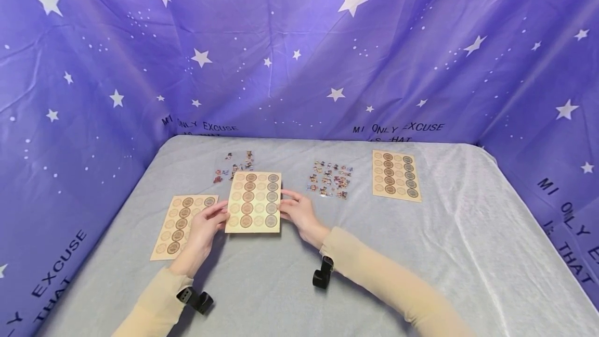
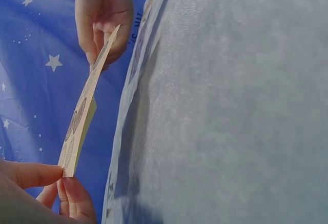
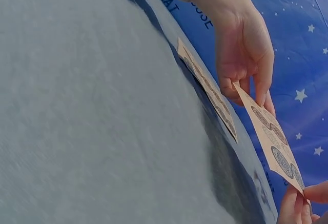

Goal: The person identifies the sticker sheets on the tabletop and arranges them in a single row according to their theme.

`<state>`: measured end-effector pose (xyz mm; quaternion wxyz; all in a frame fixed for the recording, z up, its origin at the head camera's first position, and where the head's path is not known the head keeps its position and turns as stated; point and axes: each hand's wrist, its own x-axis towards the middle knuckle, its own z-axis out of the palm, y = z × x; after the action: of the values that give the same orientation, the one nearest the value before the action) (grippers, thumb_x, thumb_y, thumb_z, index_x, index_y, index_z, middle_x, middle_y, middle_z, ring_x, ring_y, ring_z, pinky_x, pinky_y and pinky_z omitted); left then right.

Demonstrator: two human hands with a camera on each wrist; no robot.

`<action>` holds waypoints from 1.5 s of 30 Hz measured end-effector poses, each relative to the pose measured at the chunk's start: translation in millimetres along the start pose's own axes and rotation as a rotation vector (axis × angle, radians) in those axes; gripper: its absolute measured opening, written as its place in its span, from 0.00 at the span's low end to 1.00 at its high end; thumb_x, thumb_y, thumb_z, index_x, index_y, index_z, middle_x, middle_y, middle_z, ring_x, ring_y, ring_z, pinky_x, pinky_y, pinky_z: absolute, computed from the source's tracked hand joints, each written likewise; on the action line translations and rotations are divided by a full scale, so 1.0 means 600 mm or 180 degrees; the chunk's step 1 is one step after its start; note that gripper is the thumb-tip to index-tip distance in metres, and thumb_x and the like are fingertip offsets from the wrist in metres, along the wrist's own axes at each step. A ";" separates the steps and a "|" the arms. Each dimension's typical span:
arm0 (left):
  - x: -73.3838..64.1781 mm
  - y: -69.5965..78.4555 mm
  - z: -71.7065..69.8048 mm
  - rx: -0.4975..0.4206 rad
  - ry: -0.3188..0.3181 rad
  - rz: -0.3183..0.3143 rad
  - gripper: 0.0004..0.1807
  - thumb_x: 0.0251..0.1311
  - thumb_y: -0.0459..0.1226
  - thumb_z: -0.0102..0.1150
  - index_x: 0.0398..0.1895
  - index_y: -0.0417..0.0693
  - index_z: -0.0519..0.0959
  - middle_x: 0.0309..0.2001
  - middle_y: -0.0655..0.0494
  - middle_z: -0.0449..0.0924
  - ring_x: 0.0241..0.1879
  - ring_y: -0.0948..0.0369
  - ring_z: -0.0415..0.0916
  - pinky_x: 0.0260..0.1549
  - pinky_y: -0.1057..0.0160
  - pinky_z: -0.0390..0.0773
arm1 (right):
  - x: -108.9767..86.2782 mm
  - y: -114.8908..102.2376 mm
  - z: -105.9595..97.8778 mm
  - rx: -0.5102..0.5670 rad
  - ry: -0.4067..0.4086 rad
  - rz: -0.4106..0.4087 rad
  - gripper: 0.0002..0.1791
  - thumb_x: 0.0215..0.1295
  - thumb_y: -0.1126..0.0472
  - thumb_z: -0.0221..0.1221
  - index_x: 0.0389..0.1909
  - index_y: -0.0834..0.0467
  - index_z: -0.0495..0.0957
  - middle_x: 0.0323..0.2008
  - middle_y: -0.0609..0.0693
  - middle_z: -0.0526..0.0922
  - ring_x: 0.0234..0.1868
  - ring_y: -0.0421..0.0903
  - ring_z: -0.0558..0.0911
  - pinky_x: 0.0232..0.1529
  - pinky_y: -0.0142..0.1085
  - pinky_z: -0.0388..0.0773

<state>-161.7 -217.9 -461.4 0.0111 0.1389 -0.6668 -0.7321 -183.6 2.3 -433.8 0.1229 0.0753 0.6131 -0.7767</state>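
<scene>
Cream fabric sleeves (image 1: 393, 280) came nearest the camera, each with a small black camera (image 1: 321, 277) at the wrist, and led up to a left hand (image 1: 200, 233) and a right hand (image 1: 303, 217). Between them the hands held a rectangular buff paper sheet (image 1: 254, 202), printed with columns of round seals, some pale and some dark, raised off the grey cloth-covered table (image 1: 398, 254). Thumb and fingers of the left hand pinched one side edge and those of the right hand the opposite edge, each pinch only as wide as the sheet was thick.

Positioning that sheet in the air appeared to be the step in hand. Its next move, as judged, called for even pressure at both edges, so that the paper would not bow or slip.

No certain container could be made out. Just beyond the grip, partly hidden by the held sheet, lay a transparent plastic piece with small multicoloured figures (image 1: 235, 168); beyond the right hand lay a similar transparent piece (image 1: 329, 178). Whether these were printed film or filled packets could not be told. Another buff sealed-pattern sheet (image 1: 165, 222) lay partly behind the left hand, and a matching buff sheet (image 1: 396, 176) rested well apart, to the right of the grip.
</scene>
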 end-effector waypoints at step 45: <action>-0.065 0.037 -0.042 0.0980 0.0117 -0.0468 0.25 0.54 0.29 0.54 0.58 0.34 0.65 0.24 0.71 0.74 0.19 0.74 0.68 0.19 0.76 0.70 | -0.060 0.015 0.038 -0.0185 -0.0357 0.0040 0.27 0.51 0.79 0.50 0.56 0.71 0.64 0.35 0.67 0.78 0.28 0.42 0.78 0.36 0.38 0.79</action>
<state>-122.7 -237.0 -434.2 -0.0517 0.2007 -0.7588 -0.6175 -145.7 -18.1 -427.0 0.1641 0.0320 0.6271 -0.7608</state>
